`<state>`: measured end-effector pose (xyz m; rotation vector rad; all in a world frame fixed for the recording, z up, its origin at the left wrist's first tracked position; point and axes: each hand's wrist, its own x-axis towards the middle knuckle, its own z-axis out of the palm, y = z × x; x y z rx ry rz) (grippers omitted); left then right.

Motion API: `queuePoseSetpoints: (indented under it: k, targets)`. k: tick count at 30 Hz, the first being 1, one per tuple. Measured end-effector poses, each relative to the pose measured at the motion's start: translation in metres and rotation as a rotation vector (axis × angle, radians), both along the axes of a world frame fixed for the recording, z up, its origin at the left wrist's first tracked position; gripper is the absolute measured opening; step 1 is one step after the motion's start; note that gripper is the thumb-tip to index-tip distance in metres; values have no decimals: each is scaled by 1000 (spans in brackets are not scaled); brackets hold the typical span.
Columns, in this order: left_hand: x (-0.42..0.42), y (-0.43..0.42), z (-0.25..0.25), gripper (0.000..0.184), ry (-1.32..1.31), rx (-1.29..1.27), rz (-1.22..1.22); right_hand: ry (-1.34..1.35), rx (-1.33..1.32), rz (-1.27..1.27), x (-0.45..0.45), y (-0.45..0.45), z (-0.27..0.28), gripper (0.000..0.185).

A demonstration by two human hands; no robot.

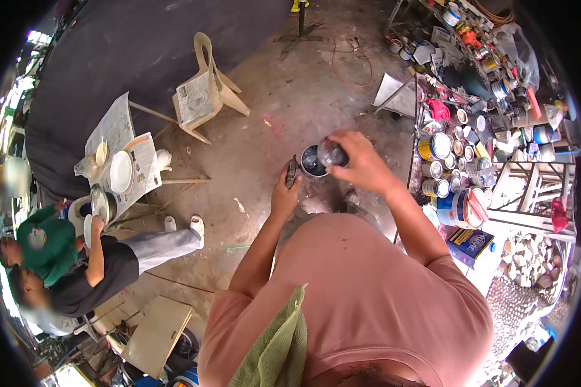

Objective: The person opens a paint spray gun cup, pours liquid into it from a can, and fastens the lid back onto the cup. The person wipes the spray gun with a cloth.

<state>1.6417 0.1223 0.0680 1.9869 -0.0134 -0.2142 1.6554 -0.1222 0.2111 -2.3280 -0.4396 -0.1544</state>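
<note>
My right hand (363, 162) grips a clear, rounded plastic cup (332, 152) from above and tilts it at the rim of a round metal cup (307, 169). The metal cup is dark inside, and I cannot make out whether liquid is running between the two. Just left of it, my left hand (284, 193) is closed around a dark, handle-like tool (292, 170), possibly part of a spray gun. Whether this tool joins the metal cup is not clear. Both hands are out in front of my body, above the concrete floor.
Paint cans (440, 146) crowd a bench on the right. A plastic chair (203, 93) and a newspaper-covered table (113, 119) with a white container (121, 171) stand to the left. Two people are at lower left; one person's hand (97, 223) holds a white bowl. A hose (361, 84) crosses the floor.
</note>
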Motion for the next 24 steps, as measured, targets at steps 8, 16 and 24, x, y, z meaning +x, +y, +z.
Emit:
queuePoseSetpoints:
  k: [8, 16, 24]
  targets:
    - [-8, -5, -11, 58, 4, 58, -137, -2, -169, -31, -22, 20, -28, 59]
    - [-1, 7, -30, 55, 242, -28, -188, 122, -141, -154, -46, 23, -37, 70]
    - [76, 39, -58, 47, 259, -2, -120, 145, -73, -550, -98, 21, -68, 68]
